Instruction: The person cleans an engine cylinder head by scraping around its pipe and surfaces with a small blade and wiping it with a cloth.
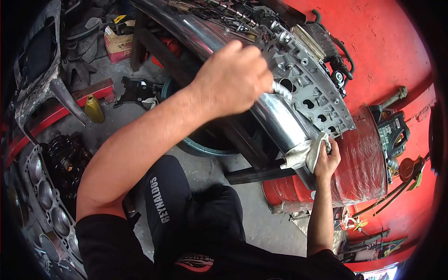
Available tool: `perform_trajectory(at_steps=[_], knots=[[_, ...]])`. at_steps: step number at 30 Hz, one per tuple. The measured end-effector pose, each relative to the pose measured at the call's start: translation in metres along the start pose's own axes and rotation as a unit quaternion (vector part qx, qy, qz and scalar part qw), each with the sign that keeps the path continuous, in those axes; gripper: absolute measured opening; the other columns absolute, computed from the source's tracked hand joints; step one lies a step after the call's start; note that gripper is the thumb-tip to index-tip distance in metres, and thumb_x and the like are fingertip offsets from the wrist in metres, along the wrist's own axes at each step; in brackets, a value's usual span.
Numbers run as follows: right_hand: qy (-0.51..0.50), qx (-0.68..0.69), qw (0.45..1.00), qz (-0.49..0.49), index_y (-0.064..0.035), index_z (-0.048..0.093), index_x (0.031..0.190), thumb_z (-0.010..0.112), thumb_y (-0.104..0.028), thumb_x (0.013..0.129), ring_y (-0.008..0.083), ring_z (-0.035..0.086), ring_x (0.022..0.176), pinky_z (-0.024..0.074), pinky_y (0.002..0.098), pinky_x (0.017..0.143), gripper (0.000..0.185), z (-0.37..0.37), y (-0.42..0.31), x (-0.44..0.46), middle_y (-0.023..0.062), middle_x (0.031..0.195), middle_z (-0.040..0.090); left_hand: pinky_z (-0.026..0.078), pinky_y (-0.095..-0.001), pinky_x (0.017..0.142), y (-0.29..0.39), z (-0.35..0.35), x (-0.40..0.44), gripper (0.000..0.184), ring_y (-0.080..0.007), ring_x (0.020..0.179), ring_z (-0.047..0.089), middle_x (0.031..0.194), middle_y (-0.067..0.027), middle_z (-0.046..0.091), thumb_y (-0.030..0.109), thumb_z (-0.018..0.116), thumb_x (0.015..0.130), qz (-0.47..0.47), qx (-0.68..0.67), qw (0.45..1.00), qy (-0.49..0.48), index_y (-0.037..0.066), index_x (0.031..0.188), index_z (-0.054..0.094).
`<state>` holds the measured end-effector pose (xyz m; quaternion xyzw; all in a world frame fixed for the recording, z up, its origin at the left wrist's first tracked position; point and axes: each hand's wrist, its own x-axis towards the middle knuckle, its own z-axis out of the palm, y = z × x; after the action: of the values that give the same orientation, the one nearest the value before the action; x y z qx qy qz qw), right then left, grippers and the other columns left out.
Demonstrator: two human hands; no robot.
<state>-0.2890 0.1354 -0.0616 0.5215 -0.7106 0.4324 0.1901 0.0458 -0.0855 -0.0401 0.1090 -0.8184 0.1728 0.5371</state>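
My left hand (233, 77) is closed in a fist above the shiny rounded metal edge (280, 122) of the workbench. A whitish, streaky thing (282, 90) sticks out beside its fingers, blurred, and I cannot make out what it is. Just behind it lies a grey engine cylinder head (310, 81) with oval ports and round holes. My right hand (328, 158) grips a crumpled white rag (304, 154), which drapes over the bench's near end corner.
A red drum (345, 172) wrapped in clear film stands right of the bench. Engine parts (233, 18) lie along the bench top. On the floor at left are an engine block (46, 196), a yellow bottle (94, 109) and a plastic chair (60, 88). A red wall (378, 42) rises behind.
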Motion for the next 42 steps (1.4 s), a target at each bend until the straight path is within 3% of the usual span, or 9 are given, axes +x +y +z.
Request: perform_trajectory(at_steps=[5, 7, 13, 15, 23, 24, 31, 42], knots=[[-0.004, -0.013, 1.000, 0.003, 0.0003, 0.068, 0.108, 0.068, -0.009, 0.092, 0.0112, 0.062, 0.083, 0.0503, 0.0283, 0.075, 0.018, -0.001, 0.000, 0.000, 0.0067, 0.090, 0.070, 0.041, -0.0343, 0.072, 0.001, -0.003, 0.002, 0.017, -0.0187, 0.081, 0.053, 0.075, -0.0008, 0.050, 0.026, 0.073, 0.080, 0.001, -0.010, 1.000, 0.021, 0.011, 0.079, 0.064], [0.004, -0.006, 1.000, 0.005, 0.0003, 0.068, 0.108, 0.068, -0.009, 0.092, 0.0112, 0.062, 0.083, 0.0503, 0.0283, 0.076, 0.019, 0.002, 0.000, 0.002, 0.0068, 0.090, 0.071, 0.041, -0.0343, 0.072, 0.006, -0.008, -0.001, 0.017, -0.0183, 0.081, 0.053, 0.075, 0.0000, 0.050, 0.026, 0.073, 0.079, 0.047, -0.028, 0.998, -0.027, 0.011, 0.080, 0.065], [0.002, -0.016, 1.000, -0.002, 0.0003, 0.068, 0.108, 0.068, -0.009, 0.092, 0.0112, 0.062, 0.083, 0.0505, 0.0284, 0.076, 0.019, 0.000, -0.004, 0.000, 0.0068, 0.091, 0.071, 0.041, -0.0340, 0.073, 0.000, 0.004, 0.002, 0.017, -0.0173, 0.083, 0.053, 0.075, 0.0010, 0.052, 0.026, 0.074, 0.078, 0.032, -0.017, 0.999, -0.016, 0.010, 0.081, 0.066], [-0.010, -0.008, 1.000, 0.005, 0.0012, 0.067, 0.109, 0.066, -0.011, 0.096, 0.0071, 0.058, 0.083, 0.0484, 0.0247, 0.076, 0.018, -0.001, 0.001, 0.000, 0.0008, 0.091, 0.067, 0.041, -0.0340, 0.073, 0.000, 0.007, -0.001, 0.017, -0.0170, 0.083, 0.053, 0.075, 0.0011, 0.053, 0.026, 0.074, 0.079, 0.040, -0.014, 0.999, -0.017, 0.010, 0.080, 0.066], [-0.006, -0.005, 1.000, 0.009, 0.0015, 0.067, 0.109, 0.066, -0.011, 0.095, 0.0070, 0.057, 0.082, 0.0483, 0.0248, 0.075, 0.018, -0.001, -0.001, -0.002, 0.0012, 0.090, 0.067, 0.042, -0.0341, 0.072, -0.002, 0.010, -0.005, 0.016, -0.0169, 0.082, 0.055, 0.073, 0.0009, 0.055, 0.026, 0.074, 0.079, 0.004, -0.034, 0.999, -0.027, 0.012, 0.077, 0.066], [-0.008, -0.010, 1.000, 0.018, 0.0016, 0.067, 0.109, 0.066, -0.011, 0.095, 0.0072, 0.057, 0.081, 0.0484, 0.0248, 0.074, 0.019, -0.001, -0.002, -0.001, 0.0014, 0.090, 0.067, 0.042, -0.0338, 0.072, -0.005, 0.012, -0.008, 0.016, -0.0167, 0.081, 0.055, 0.074, 0.0010, 0.055, 0.026, 0.074, 0.079, 0.003, -0.003, 0.998, -0.067, 0.012, 0.077, 0.066], [0.007, -0.013, 1.000, 0.008, 0.0009, 0.068, 0.108, 0.068, -0.009, 0.092, 0.0110, 0.062, 0.081, 0.0505, 0.0286, 0.075, 0.019, 0.000, -0.001, 0.000, 0.0062, 0.087, 0.070, 0.043, -0.0329, 0.071, 0.003, 0.004, -0.004, 0.015, -0.0166, 0.080, 0.056, 0.074, 0.0011, 0.056, 0.024, 0.073, 0.078, -0.006, -0.006, 0.999, -0.035, 0.011, 0.076, 0.066], [0.016, -0.009, 1.000, -0.004, -0.0004, 0.068, 0.107, 0.068, -0.009, 0.092, 0.0107, 0.062, 0.080, 0.0503, 0.0282, 0.074, 0.017, -0.002, 0.009, -0.002, 0.0059, 0.088, 0.070, 0.044, -0.0331, 0.075, -0.008, -0.011, 0.008, 0.013, -0.0171, 0.082, 0.056, 0.074, 0.0013, 0.057, 0.022, 0.072, 0.078, 0.047, -0.036, 0.998, -0.037, 0.011, 0.074, 0.066]])
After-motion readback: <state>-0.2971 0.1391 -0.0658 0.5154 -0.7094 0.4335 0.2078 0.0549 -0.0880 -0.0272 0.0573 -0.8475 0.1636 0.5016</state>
